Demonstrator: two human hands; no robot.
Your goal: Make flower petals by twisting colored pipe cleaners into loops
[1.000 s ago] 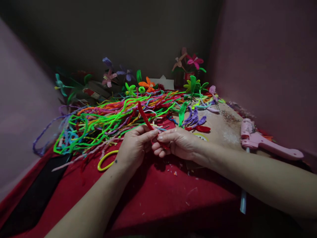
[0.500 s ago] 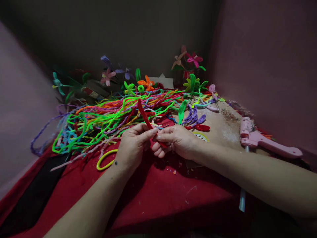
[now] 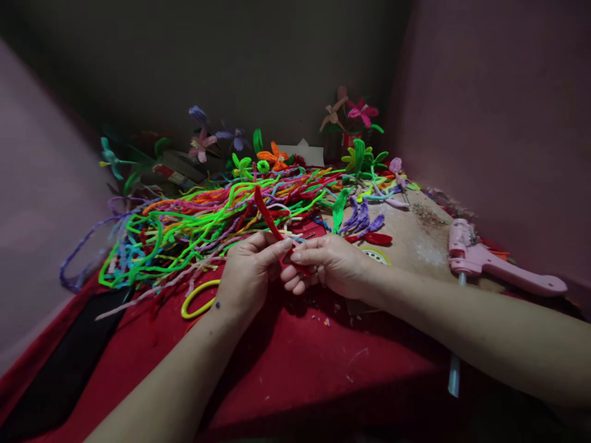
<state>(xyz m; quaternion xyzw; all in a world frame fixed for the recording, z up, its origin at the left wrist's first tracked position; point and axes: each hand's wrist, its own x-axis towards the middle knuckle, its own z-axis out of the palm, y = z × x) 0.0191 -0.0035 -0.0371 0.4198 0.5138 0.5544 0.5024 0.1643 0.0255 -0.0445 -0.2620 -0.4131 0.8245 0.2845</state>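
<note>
At centre frame, I'd keep the left hand [image 3: 247,271] and right hand [image 3: 330,261] firmly pinching the red pipe cleaner [image 3: 266,212].

Our left hand [image 3: 247,271] and right hand [image 3: 325,261] meet at the centre of the head view, both pinching — thumbs against index fingers, tips close together. Our left forearm rises from the lower left; our right forearm enters from the right edge, angled slightly downward toward it — the right hand's lower fingers curl inward beneath the pinch.
</note>
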